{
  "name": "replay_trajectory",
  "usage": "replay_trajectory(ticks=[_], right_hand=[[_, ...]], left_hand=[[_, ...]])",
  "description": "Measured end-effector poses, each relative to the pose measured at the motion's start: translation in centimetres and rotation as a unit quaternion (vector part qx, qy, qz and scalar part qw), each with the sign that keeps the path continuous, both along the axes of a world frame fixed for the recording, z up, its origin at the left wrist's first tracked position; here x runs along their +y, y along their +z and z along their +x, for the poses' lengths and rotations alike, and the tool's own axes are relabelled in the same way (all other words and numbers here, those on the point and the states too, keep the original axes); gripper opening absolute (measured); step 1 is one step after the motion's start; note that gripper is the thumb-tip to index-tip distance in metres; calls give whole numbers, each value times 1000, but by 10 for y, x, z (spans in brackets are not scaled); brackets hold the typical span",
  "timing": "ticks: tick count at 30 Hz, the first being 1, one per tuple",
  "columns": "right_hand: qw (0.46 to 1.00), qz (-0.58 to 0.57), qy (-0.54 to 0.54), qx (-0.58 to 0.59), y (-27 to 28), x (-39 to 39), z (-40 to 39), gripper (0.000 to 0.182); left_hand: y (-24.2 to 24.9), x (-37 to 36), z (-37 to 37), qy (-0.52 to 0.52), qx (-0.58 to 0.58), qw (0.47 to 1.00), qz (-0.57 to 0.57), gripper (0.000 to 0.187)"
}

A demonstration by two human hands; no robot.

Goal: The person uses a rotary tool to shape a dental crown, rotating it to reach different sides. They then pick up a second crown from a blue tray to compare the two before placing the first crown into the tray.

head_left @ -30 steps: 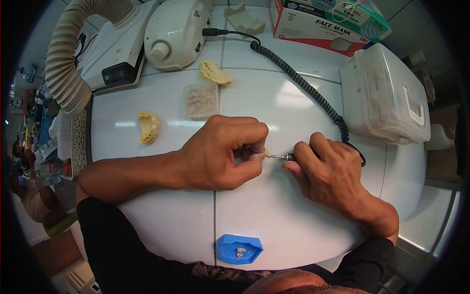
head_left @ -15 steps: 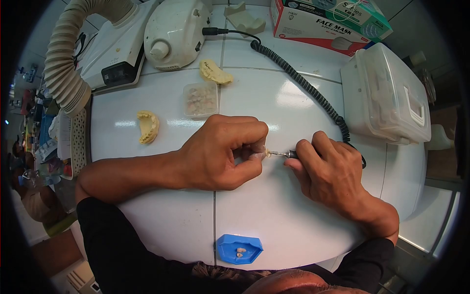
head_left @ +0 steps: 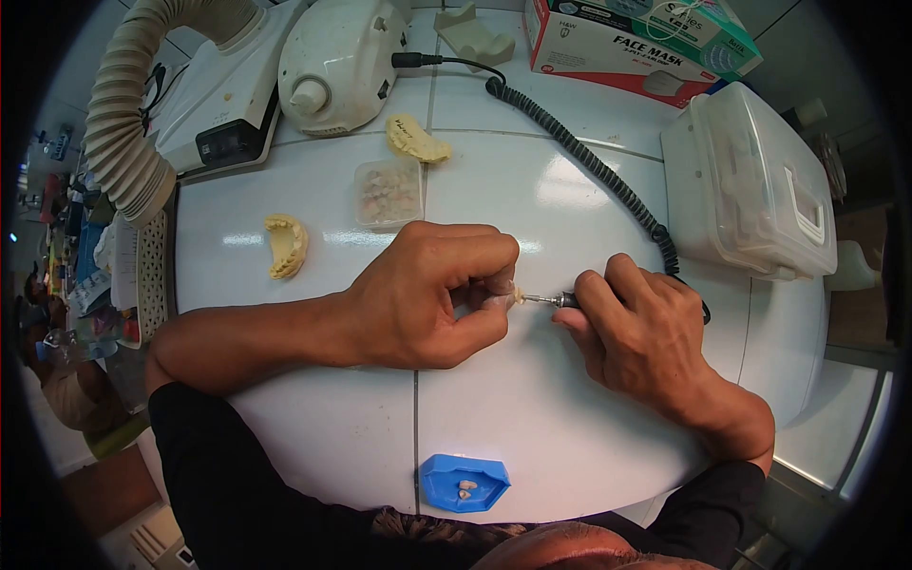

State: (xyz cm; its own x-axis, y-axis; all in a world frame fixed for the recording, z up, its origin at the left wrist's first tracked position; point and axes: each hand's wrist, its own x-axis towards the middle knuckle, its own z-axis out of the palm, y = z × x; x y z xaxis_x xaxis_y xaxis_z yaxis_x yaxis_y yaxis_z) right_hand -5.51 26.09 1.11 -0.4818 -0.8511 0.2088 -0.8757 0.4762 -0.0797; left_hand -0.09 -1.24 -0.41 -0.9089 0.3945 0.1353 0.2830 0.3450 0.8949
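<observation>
Between the fingertips of my left hand (head_left: 432, 294) is a small tooth-coloured piece (head_left: 516, 295), mostly covered by the fingers. My right hand (head_left: 641, 328) is wrapped round the dark handpiece of a rotary tool (head_left: 568, 299). The tool's thin metal bit (head_left: 540, 298) points left and meets the small piece, or comes very close to it. A blue tray (head_left: 442, 489) with a few tiny tooth-like pieces (head_left: 466, 488) lies near the table's front edge. Left of my left hand stands a yellowish dental cast (head_left: 285, 246); another cast (head_left: 418, 140) lies further back.
A coiled black cord (head_left: 579, 152) runs from near the white control unit (head_left: 342, 71) towards my right hand. A clear box of teeth (head_left: 388, 193) stands behind my left hand. Around the edges are a ribbed hose (head_left: 123, 114), a lidded plastic case (head_left: 736, 190) and mask boxes (head_left: 617, 52).
</observation>
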Motion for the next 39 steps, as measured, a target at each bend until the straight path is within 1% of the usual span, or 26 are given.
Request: replay_trajectory(ticks=[5, 8, 11, 14, 17, 20, 23, 26, 29, 32, 39], right_hand=[[1000, -1, 6, 1, 0, 0, 0, 36], [1000, -13, -9, -12, -1, 4, -1, 35], [1000, -15, 0, -5, 0, 6, -5, 35], [1000, -24, 17, -3, 0, 5, -6, 35], [999, -29, 11, -8, -1, 5, -6, 35], [1000, -26, 12, -6, -1, 6, -6, 35], [1000, -26, 10, -5, -1, 5, -5, 35], [1000, -27, 9, -6, -1, 6, -5, 35], [999, -31, 7, -4, -2, 5, -5, 35], [999, -30, 13, 1, -1, 5, -6, 34], [999, -33, -9, 4, -4, 5, -5, 35]], left_hand=[[-1, -1, -1, 5, -1, 1000, 6, 8], [0, -2, 0, 19, -28, 999, 10, 8], [-5, -3, 0, 30, -7, 999, 30, 9], [0, -3, 0, 25, -37, 999, 19, 9], [1, -4, -1, 15, -30, 999, 18, 10], [1, -3, -2, 5, -55, 998, 36, 10], [-2, -4, -3, -14, -32, 999, 24, 12], [7, -1, -2, 7, -72, 997, 17, 16], [2, 0, -2, 13, -28, 999, 19, 22], [1, 0, -2, 5, -26, 1000, -5, 25], [3, 1, -1, 7, -36, 999, -9, 22]])
